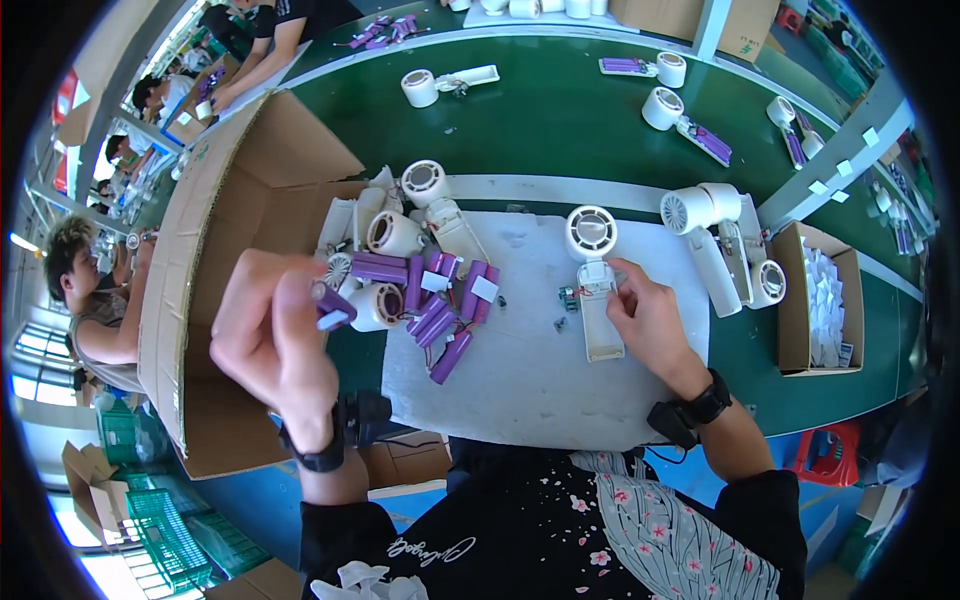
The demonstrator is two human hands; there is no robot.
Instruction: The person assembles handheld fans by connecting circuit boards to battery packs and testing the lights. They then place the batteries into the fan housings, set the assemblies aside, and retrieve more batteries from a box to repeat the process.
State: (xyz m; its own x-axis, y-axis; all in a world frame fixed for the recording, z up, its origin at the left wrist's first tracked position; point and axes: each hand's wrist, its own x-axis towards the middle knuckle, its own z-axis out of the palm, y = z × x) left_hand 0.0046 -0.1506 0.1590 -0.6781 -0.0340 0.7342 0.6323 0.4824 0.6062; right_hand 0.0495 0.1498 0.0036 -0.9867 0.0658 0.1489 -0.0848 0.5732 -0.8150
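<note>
My left hand (275,345), blurred by motion, is raised over the left edge of the work mat, its fingers pinched on a purple battery (333,308) with a white label. My right hand (650,315) grips the right side of a white handheld fan (603,320). That fan lies with its round grille head away from me and its handle shell open, showing a hollow inside. A small green circuit board (569,298) sits at the handle's left side. Between my hands lies a heap of purple batteries (432,318) with wires and white labels.
White fan bodies (395,233) crowd beside a large open cardboard box (165,270) at left. More fans (700,208) stand right of the mat (520,390), near a small box of white pieces (820,300). Other fans (420,88) lie on the green bench behind. Co-workers sit at far left.
</note>
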